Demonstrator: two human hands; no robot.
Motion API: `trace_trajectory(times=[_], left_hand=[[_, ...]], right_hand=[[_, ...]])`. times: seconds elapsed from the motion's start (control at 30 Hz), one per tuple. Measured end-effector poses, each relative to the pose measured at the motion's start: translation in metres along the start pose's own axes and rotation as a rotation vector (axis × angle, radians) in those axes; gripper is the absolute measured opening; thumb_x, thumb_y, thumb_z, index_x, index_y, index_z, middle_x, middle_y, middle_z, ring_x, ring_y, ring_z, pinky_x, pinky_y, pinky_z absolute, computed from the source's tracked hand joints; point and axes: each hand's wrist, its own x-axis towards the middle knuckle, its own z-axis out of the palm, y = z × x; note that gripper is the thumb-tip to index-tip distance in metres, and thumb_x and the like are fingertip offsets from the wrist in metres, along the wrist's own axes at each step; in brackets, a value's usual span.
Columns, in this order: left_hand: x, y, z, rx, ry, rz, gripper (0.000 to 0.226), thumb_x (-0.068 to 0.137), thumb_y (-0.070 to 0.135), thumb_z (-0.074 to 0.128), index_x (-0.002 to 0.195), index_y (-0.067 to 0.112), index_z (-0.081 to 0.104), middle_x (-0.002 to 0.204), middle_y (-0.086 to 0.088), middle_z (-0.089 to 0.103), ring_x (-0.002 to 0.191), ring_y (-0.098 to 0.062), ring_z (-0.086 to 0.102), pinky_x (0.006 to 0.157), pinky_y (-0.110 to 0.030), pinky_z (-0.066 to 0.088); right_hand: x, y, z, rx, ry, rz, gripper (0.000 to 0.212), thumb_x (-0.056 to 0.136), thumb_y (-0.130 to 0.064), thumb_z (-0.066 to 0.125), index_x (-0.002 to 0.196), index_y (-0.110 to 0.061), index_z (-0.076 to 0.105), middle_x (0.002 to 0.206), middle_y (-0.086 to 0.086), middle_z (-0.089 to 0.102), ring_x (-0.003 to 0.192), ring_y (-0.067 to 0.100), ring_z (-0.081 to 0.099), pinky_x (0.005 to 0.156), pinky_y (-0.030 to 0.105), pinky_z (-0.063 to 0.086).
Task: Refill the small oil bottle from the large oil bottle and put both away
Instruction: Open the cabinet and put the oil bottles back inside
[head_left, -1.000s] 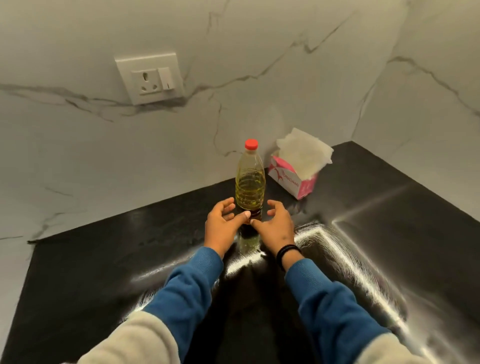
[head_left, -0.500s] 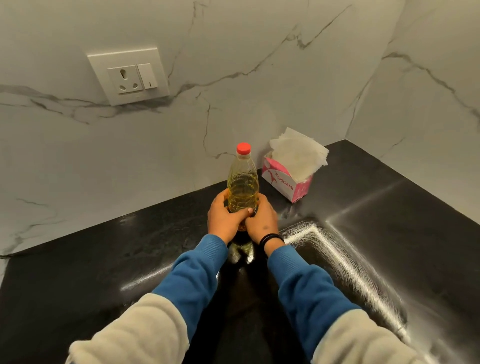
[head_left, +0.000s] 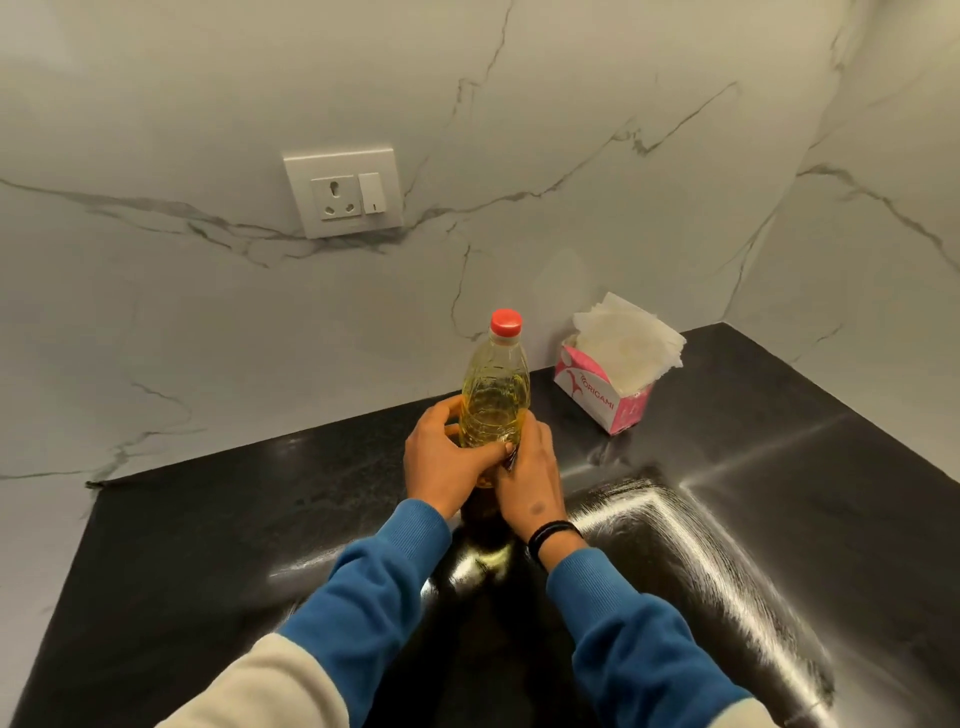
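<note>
Spanning the lower view, a glossy black countertop (head_left: 208, 545) meets a grey-veined marble wall (head_left: 571, 182) bearing a white socket plate (head_left: 344, 192). A pink tissue box (head_left: 602, 397) printed "ORIGAMI" sits near the corner. Just left of it, an upright clear oil bottle (head_left: 493, 395) with a red cap (head_left: 506, 322) holds yellow oil. The left hand (head_left: 449, 460) and right hand (head_left: 530, 473) wrap around its lower body from either side, fingers curled tight against it.
</note>
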Motion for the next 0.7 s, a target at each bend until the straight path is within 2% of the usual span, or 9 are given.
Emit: trace_trajectory(times=[0.1, 0.17, 0.27, 0.37, 0.43, 0.57, 0.63, 0.7], left_hand=[[-0.017, 0.018, -0.024, -0.010, 0.099, 0.068, 0.065, 0.063, 0.032, 0.092, 0.120, 0.033, 0.060, 0.117, 0.010, 0.065, 0.102, -0.002, 0.062, 0.081, -0.024, 0.057], [-0.029, 0.033, -0.042, -0.028, 0.170, 0.123, 0.066, 0.063, 0.032, 0.092, 0.119, 0.035, 0.057, 0.117, 0.009, 0.063, 0.102, -0.005, 0.063, 0.080, -0.025, 0.058], [-0.045, 0.059, -0.075, -0.084, 0.256, 0.217, 0.070, 0.061, 0.041, 0.091, 0.121, 0.034, 0.056, 0.119, 0.009, 0.060, 0.104, -0.006, 0.063, 0.078, -0.027, 0.061], [-0.064, 0.091, -0.114, -0.109, 0.333, 0.314, 0.071, 0.061, 0.043, 0.092, 0.122, 0.035, 0.056, 0.118, 0.010, 0.060, 0.105, -0.005, 0.064, 0.073, -0.019, 0.059], [-0.075, 0.112, -0.138, -0.114, 0.387, 0.382, 0.069, 0.061, 0.046, 0.091, 0.121, 0.034, 0.058, 0.116, 0.010, 0.062, 0.104, -0.006, 0.065, 0.073, -0.018, 0.059], [-0.096, 0.155, -0.181, -0.183, 0.483, 0.469, 0.070, 0.056, 0.054, 0.084, 0.118, 0.029, 0.065, 0.115, 0.009, 0.066, 0.102, -0.007, 0.068, 0.075, -0.025, 0.061], [-0.108, 0.178, -0.201, -0.204, 0.523, 0.526, 0.067, 0.057, 0.053, 0.084, 0.118, 0.032, 0.065, 0.115, 0.011, 0.066, 0.104, -0.007, 0.067, 0.078, -0.024, 0.060], [-0.117, 0.200, -0.219, -0.222, 0.554, 0.591, 0.065, 0.061, 0.048, 0.086, 0.120, 0.031, 0.065, 0.115, 0.013, 0.067, 0.106, -0.005, 0.067, 0.080, -0.022, 0.058]], right_hand=[[-0.012, -0.022, 0.003, 0.012, -0.017, -0.101, 0.054, 0.085, -0.013, 0.064, 0.133, -0.024, 0.042, 0.116, -0.003, 0.046, 0.101, 0.016, 0.055, 0.087, 0.035, 0.054], [-0.019, -0.042, 0.005, 0.023, -0.039, -0.167, 0.064, 0.086, -0.018, 0.063, 0.141, -0.029, 0.034, 0.120, -0.002, 0.051, 0.107, 0.019, 0.054, 0.089, 0.039, 0.054], [-0.030, -0.080, 0.002, 0.021, -0.027, -0.284, 0.072, 0.087, -0.031, 0.066, 0.146, -0.030, 0.024, 0.124, -0.001, 0.053, 0.107, 0.017, 0.056, 0.086, 0.035, 0.055], [-0.041, -0.127, -0.009, 0.170, -0.075, -0.380, 0.069, 0.085, -0.052, 0.063, 0.141, -0.032, 0.029, 0.123, -0.003, 0.057, 0.104, 0.013, 0.063, 0.082, 0.037, 0.059], [-0.050, -0.157, -0.017, 0.249, -0.098, -0.446, 0.066, 0.083, -0.057, 0.060, 0.138, -0.031, 0.032, 0.122, -0.005, 0.058, 0.102, 0.008, 0.064, 0.082, 0.037, 0.059], [-0.070, -0.218, -0.034, 0.245, -0.067, -0.617, 0.062, 0.086, -0.050, 0.061, 0.137, -0.029, 0.033, 0.123, -0.011, 0.056, 0.103, 0.001, 0.060, 0.081, 0.027, 0.057], [-0.079, -0.249, -0.043, 0.266, -0.055, -0.692, 0.064, 0.085, -0.052, 0.059, 0.139, -0.030, 0.033, 0.126, -0.011, 0.055, 0.106, -0.001, 0.058, 0.082, 0.019, 0.054], [-0.086, -0.277, -0.052, 0.290, -0.039, -0.755, 0.065, 0.083, -0.057, 0.056, 0.139, -0.030, 0.035, 0.127, -0.012, 0.056, 0.106, -0.001, 0.059, 0.083, 0.018, 0.053]])
